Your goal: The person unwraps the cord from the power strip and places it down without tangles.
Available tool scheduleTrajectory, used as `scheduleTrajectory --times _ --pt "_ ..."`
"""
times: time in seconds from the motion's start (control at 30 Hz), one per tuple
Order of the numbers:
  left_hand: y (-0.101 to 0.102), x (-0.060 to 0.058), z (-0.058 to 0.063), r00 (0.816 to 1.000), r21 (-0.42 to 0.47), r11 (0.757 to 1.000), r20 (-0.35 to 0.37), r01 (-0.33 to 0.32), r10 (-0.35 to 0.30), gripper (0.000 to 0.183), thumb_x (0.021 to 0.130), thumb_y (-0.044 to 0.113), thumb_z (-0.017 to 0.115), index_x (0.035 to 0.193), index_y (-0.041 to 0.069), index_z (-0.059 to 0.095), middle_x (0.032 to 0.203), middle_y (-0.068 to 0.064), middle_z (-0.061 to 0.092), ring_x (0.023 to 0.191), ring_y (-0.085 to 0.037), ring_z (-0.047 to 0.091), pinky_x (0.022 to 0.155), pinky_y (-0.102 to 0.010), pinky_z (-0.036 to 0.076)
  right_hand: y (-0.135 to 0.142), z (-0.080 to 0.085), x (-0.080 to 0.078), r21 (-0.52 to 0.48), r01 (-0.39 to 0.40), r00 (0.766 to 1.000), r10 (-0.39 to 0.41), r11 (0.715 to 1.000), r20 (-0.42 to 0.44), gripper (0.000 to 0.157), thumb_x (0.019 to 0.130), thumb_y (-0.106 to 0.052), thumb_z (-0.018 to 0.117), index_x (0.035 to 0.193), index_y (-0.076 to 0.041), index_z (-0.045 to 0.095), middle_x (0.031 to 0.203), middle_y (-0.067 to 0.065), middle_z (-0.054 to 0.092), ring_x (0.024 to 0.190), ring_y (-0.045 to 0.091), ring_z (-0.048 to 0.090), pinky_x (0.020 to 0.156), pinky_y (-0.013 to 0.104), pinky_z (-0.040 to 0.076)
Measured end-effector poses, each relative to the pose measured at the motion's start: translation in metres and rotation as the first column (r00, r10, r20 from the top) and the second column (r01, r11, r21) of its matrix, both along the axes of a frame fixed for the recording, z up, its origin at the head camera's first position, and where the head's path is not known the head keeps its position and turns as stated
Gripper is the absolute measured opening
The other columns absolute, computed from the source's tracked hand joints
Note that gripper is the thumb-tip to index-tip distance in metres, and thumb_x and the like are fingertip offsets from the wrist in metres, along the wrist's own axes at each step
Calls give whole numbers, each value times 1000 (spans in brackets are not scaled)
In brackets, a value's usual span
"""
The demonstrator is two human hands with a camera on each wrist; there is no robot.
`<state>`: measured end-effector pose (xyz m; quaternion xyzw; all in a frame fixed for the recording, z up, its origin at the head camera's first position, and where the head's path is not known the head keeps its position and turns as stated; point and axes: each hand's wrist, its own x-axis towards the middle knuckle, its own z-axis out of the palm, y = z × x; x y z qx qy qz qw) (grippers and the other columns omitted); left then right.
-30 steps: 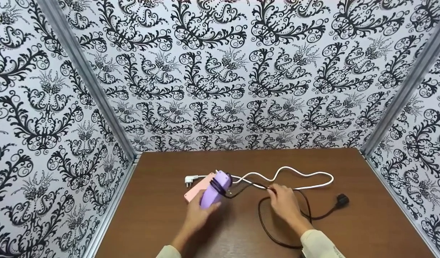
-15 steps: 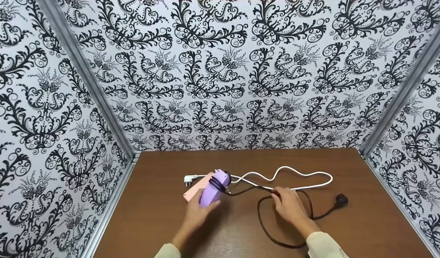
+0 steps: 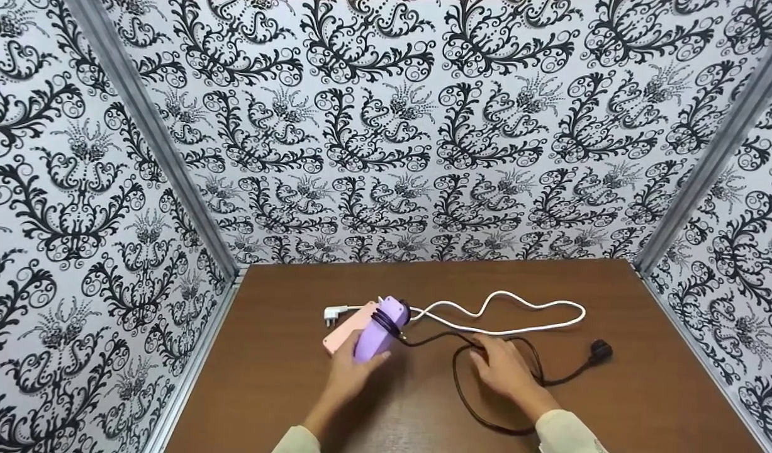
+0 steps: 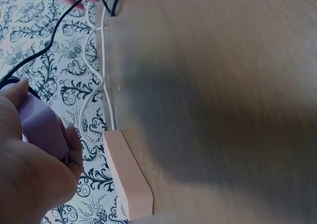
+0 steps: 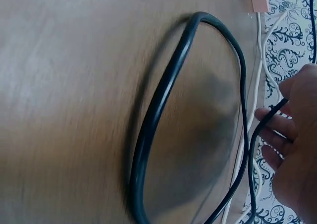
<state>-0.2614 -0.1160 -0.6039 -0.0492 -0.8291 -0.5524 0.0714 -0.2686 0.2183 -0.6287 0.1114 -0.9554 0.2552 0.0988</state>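
Observation:
My left hand (image 3: 351, 371) grips the lower end of a purple power strip (image 3: 374, 343), raised above the table. Several turns of its black cord (image 3: 433, 340) wrap the strip's upper part. In the left wrist view my fingers curl round the purple body. My right hand (image 3: 502, 371) holds the loose length of this cord, which runs between thumb and fingers in the right wrist view (image 5: 270, 116). Past that hand the cord forms a wide loop and ends at a black plug (image 3: 601, 351) on the right.
A pink power strip (image 3: 341, 333) lies behind the purple one, partly covered by it. Its white cord (image 3: 552, 327) snakes across the back of the brown table (image 3: 266, 377), and a white plug (image 3: 331, 316) sits at left. Patterned walls (image 3: 386, 157) stand behind and at both sides.
My right hand moved slightly right, then a little down and back left along the black cord. The left hand stays nearly still with the purple power strip.

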Motion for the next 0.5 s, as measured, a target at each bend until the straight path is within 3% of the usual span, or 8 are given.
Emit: scheduleTrajectory --times 0.13,0.23,0.37,0.5 --pt "2 1 0 1000 -18 1000 -10 9 -9 59 83 30 91 131 8 66 120 -12 74 107 -21 67 94 -36 56 -1 5 3 -5 -16 999 17 1000 51 40 102 -19 71 138 -3 66 136 20 72 129 44 65 115 62 45" --pt "3 2 1 1000 -14 1000 -17 23 -23 61 83 31 91 133 8 65 121 -11 74 107 -20 66 94 -35 55 -5 12 5 -18 -31 999 32 999 37 42 101 -18 70 140 -2 65 140 21 70 133 45 62 117 62 44" --pt "6 2 3 999 -2 999 -22 34 -34 62 83 30 91 134 8 64 123 -11 73 109 -20 66 96 -33 54 -19 24 6 -40 -93 993 89 995 -78 41 99 -16 73 136 1 66 136 21 71 131 45 63 114 62 45" --pt "10 3 5 999 -14 999 -28 42 -42 60 84 27 91 133 7 64 121 -12 72 107 -19 66 94 -33 54 -38 37 10 -31 -182 959 171 983 -228 42 95 -15 76 132 2 68 132 20 73 128 42 66 110 61 49"
